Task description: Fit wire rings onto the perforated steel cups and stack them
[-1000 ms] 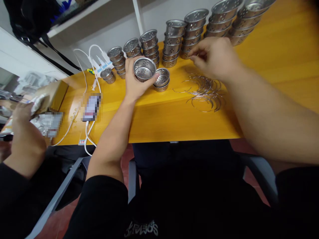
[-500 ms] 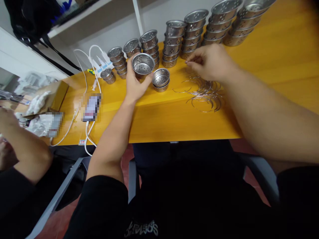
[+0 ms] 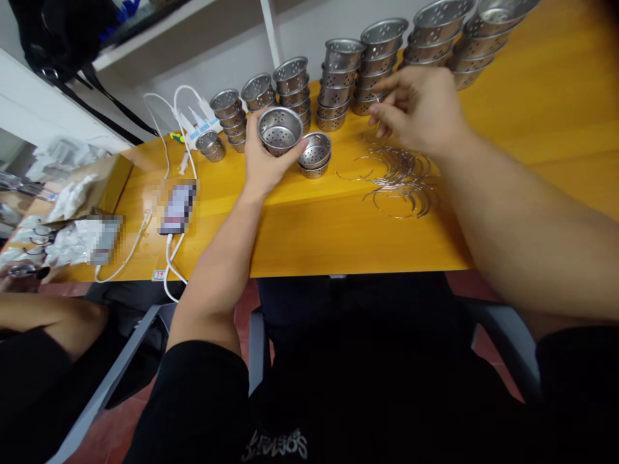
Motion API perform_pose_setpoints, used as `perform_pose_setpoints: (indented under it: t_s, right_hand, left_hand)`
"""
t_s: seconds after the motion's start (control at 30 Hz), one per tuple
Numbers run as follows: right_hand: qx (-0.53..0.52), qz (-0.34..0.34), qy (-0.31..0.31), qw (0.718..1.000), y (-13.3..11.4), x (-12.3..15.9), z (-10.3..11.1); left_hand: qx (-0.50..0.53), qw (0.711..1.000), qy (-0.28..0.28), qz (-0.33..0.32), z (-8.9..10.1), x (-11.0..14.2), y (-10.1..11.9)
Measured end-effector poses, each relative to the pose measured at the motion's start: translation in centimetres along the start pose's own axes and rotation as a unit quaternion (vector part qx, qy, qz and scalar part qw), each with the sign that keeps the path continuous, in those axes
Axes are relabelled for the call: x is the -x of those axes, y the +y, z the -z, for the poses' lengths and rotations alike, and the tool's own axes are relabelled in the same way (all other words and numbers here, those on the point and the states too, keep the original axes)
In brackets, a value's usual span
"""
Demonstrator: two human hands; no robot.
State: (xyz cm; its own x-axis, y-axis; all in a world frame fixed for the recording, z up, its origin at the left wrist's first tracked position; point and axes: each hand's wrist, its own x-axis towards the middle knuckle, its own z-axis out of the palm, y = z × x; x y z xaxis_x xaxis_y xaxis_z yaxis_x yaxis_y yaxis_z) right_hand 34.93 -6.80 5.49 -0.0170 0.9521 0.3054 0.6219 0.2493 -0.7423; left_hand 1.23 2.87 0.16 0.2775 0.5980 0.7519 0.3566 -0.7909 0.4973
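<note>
My left hand [image 3: 264, 158] is closed around a perforated metal cup [image 3: 280, 132], held with its mouth tilted toward me. Just right of it, two more perforated cups [image 3: 314, 156] sit nested on the table. My right hand [image 3: 416, 106] has thumb and fingers pinched together above and behind a loose pile of thin curved metal wires [image 3: 401, 177]. A thin bright sliver shows at its fingertips, too small and blurred to name. Behind it rises a stack of perforated cups [image 3: 382, 42].
More cup stacks [image 3: 333, 77] line the table's back along the wall. A small cup [image 3: 210, 146], a power strip [image 3: 206, 129], a phone [image 3: 178, 207] and white cables lie to the left. At far left are plastic bags [image 3: 77, 241], a box and another person's arm [image 3: 53, 322].
My right hand has moved slightly up and right, still pinched. The cup in my left hand has dipped a little. At far left the other person's arm has lowered.
</note>
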Motion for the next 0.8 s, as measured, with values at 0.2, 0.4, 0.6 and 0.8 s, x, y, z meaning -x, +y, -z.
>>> perform_pose_setpoints:
  t_s: [0.2,0.4,0.6,0.8]
  right_hand:
    - [-0.048,-0.023,0.026,0.998,-2.4,0.7,-0.4]
    - [-0.008,0.007,-0.009,1.0,-4.3,1.9,-0.7]
    - [0.021,0.054,-0.04,0.998,-5.5,2.7,-1.2]
    - [-0.008,0.074,-0.028,0.997,-5.4,2.8,-1.9]
  left_hand:
    - [0.003,0.999,0.025,0.025,-0.5,0.0,0.7]
    - [0.004,1.0,-0.011,0.004,-0.9,0.2,1.5]
    - [0.012,0.999,-0.044,0.007,-1.8,0.6,3.4]
    - [-0.007,0.996,-0.086,-0.034,-3.0,1.2,4.8]
